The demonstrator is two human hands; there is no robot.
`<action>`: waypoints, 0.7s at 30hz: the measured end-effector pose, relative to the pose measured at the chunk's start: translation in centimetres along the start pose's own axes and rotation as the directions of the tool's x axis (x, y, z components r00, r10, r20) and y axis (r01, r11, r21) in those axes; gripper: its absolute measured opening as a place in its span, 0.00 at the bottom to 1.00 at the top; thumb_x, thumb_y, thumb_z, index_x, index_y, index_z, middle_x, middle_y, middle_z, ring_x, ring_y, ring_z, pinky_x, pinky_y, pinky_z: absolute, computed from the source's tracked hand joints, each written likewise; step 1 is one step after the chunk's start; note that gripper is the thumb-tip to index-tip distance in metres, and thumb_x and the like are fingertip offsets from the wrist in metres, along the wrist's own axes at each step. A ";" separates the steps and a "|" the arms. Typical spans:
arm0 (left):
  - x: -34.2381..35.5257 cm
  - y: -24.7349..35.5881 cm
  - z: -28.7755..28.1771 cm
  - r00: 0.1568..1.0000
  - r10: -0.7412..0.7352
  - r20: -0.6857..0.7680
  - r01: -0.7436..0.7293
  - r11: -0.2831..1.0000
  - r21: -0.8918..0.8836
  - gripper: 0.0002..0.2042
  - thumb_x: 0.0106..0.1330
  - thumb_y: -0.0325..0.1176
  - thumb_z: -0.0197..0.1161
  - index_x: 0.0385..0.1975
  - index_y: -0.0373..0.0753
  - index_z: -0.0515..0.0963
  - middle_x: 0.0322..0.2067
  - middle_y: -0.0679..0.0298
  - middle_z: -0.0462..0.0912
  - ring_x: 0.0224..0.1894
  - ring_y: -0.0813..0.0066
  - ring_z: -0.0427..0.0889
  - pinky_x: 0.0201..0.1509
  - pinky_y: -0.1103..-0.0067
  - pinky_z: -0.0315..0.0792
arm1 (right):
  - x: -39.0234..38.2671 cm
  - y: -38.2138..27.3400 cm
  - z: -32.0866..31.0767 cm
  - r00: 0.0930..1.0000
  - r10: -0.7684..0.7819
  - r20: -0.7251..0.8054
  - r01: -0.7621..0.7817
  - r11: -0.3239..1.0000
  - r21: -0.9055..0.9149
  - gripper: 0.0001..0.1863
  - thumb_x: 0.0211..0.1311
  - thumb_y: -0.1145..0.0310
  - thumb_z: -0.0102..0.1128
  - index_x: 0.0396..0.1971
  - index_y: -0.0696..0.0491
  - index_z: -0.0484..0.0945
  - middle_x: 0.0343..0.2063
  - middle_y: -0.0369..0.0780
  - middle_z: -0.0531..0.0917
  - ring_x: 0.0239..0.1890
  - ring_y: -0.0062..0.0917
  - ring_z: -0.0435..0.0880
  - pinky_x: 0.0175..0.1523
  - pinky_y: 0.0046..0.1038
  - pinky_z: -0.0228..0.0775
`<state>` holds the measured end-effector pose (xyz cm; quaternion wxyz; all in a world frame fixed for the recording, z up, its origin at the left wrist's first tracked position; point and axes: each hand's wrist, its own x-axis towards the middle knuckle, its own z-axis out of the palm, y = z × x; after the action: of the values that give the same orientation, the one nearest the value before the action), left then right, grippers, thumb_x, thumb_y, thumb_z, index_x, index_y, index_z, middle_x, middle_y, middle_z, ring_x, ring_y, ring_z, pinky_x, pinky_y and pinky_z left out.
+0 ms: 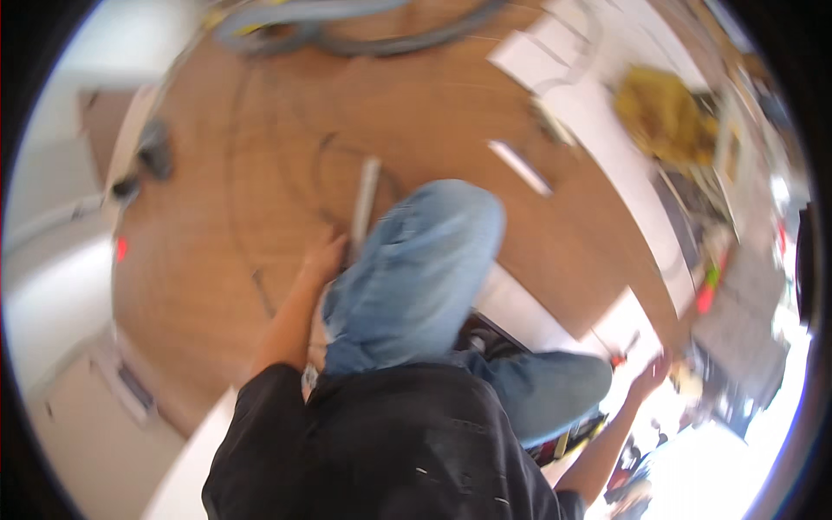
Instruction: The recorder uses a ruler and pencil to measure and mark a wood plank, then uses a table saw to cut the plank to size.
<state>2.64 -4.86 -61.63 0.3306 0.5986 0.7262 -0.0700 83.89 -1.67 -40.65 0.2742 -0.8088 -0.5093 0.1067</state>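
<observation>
My left hand [326,255] is beside my bent knee in blue jeans [433,251], at the lower end of a pale narrow strip [367,186]; blur hides whether its fingers grip it. My right hand [653,374] reaches out past my other knee [550,390], near a small orange-and-dark tool [618,359] on a white board [617,319]. Its fingers are smeared, so I cannot make out what, if anything, they hold. A dark open box [485,334] lies partly hidden between my legs.
Brown wood floor [208,286] has thin cables, a grey hose [390,39] and a loose white piece [518,166]. White boards [572,121], a yellow bundle [663,113] and clutter line the right. Dark shoe-like objects [156,152] sit by pale panels [61,217] on the left.
</observation>
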 end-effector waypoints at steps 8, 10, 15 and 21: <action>-3.7 -6.7 -1.8 0.920 0.351 0.173 -0.370 0.924 0.095 0.28 0.65 0.37 0.63 0.67 0.44 0.73 0.66 0.47 0.75 0.63 0.44 0.76 0.62 0.56 0.73 | -0.2 -6.4 7.7 0.997 0.028 -0.076 -0.027 1.000 0.010 0.16 0.75 0.71 0.56 0.59 0.55 0.80 0.55 0.44 0.84 0.53 0.35 0.85 0.57 0.38 0.78; -5.8 -9.3 -3.6 0.911 0.251 0.326 -0.360 0.870 0.336 0.25 0.67 0.34 0.61 0.66 0.41 0.73 0.63 0.45 0.77 0.62 0.43 0.76 0.62 0.56 0.74 | -1.4 -6.4 8.3 0.995 0.093 -0.048 -0.090 0.995 0.052 0.15 0.76 0.71 0.55 0.58 0.56 0.80 0.53 0.48 0.85 0.52 0.39 0.88 0.55 0.40 0.80; -16.6 -13.3 -13.2 1.000 -0.026 -0.016 0.022 0.975 -0.222 0.25 0.78 0.33 0.53 0.72 0.34 0.65 0.68 0.45 0.72 0.70 0.51 0.72 0.72 0.65 0.65 | -3.8 -2.5 9.3 0.996 0.071 -0.062 -0.066 0.995 0.073 0.14 0.76 0.69 0.54 0.55 0.54 0.80 0.45 0.51 0.88 0.48 0.45 0.88 0.52 0.41 0.80; -13.8 14.6 -24.0 0.899 -0.140 -0.416 -0.075 0.886 -0.458 0.25 0.82 0.34 0.50 0.74 0.28 0.60 0.67 0.45 0.71 0.67 0.58 0.73 0.72 0.67 0.65 | -7.2 2.1 12.8 0.995 -0.096 -0.014 0.097 0.993 0.066 0.16 0.71 0.72 0.57 0.57 0.53 0.77 0.39 0.47 0.86 0.44 0.44 0.85 0.52 0.43 0.77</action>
<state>7.36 -0.35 -31.04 0.2909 0.4899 0.7873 0.2359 76.41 -4.38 -53.14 0.3085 -0.7742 -0.5424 0.1058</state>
